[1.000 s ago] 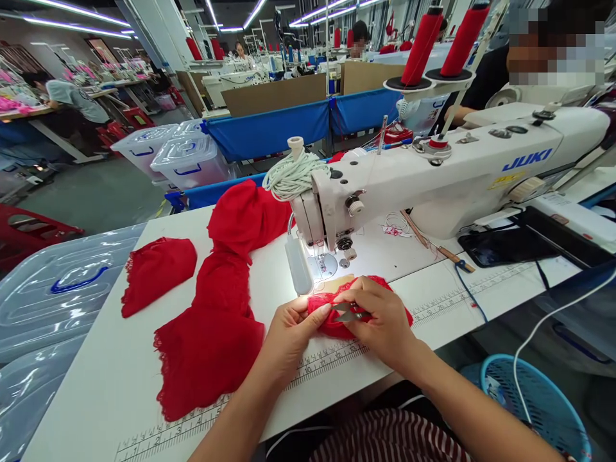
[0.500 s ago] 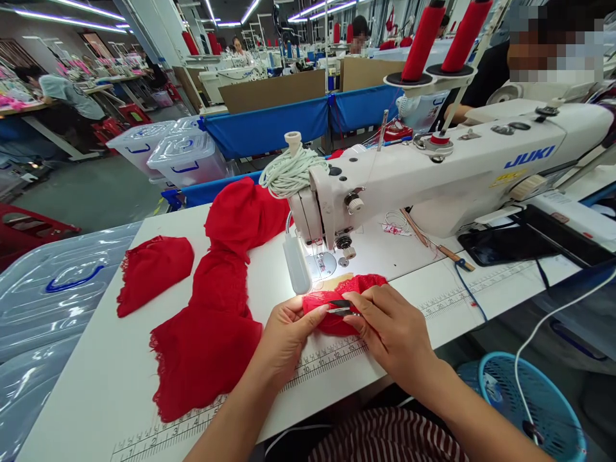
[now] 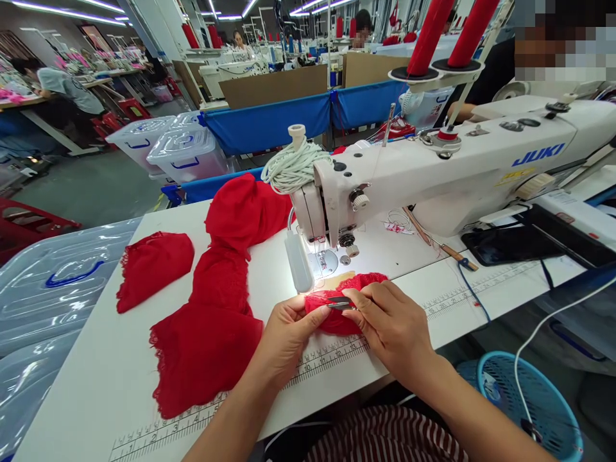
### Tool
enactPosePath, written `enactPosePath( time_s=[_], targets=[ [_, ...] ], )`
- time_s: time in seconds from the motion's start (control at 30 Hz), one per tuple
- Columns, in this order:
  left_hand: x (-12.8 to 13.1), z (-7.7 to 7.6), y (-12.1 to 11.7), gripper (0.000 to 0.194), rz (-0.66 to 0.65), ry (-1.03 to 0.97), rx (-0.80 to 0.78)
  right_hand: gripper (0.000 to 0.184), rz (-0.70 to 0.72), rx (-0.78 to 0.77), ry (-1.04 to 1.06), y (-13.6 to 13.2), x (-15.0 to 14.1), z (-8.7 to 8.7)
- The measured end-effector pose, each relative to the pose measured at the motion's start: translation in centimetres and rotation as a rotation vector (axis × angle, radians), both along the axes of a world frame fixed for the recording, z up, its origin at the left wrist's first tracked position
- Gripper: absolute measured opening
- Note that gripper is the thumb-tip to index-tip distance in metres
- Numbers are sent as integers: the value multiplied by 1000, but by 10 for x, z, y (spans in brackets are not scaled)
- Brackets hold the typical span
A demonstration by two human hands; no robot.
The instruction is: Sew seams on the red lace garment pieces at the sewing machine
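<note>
My left hand (image 3: 289, 330) pinches the edge of a red lace piece of fabric (image 3: 332, 326) at the table's front, just before the sewing machine's needle area. My right hand (image 3: 392, 317) is closed around a pair of thread snips (image 3: 340, 303). Their blades point left and lie against the red fabric, close to my left thumb. Part of the snips is hidden in my fingers. To the left lie a long gathered red fabric piece (image 3: 206, 359) and a smaller red piece with a lace edge (image 3: 156, 269).
The white sewing machine (image 3: 452, 167) stands behind my hands, with red thread cones (image 3: 428, 38) above it. A black phone (image 3: 510, 246) and a wooden-handled tool (image 3: 452, 254) lie at right. A blue basket (image 3: 553, 391) is below. Another person's dark sleeve (image 3: 498, 70) shows behind the machine.
The snips' blades have shifted slightly over the red fabric and look turned a little. Both hands stay at nearly the same place; the view has moved slightly.
</note>
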State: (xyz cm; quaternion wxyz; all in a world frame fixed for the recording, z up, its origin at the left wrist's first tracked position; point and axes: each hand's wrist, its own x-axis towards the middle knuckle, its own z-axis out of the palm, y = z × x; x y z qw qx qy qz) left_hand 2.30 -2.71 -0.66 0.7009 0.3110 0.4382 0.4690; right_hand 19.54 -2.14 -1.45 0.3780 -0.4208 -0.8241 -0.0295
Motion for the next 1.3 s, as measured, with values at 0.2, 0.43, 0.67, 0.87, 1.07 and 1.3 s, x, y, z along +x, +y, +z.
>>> enactPosePath(
  time_s=[0.2, 0.43, 0.67, 0.87, 1.07, 1.3],
  targets=[
    [0, 1, 0, 18, -28, -17, -5, 19, 5, -1, -9, 2, 1, 1],
    [1, 2, 0, 22, -34, -59, -5, 21, 9, -50, 49, 2, 2, -3],
    [0, 2, -2, 19, -33, -46, 10, 22, 4, -39, -2, 2, 1, 0],
    [1, 3, -1, 21, -55, -60, -15, 23, -12, -137, 112, 3, 0, -7],
    [-3, -6, 1, 21, 21, -56, -61, 27, 50, -510, 391, 6, 6, -8],
    [0, -2, 1, 20, 36, -33, -71, 31, 131, -528, 553, 4, -11, -4]
  ],
)
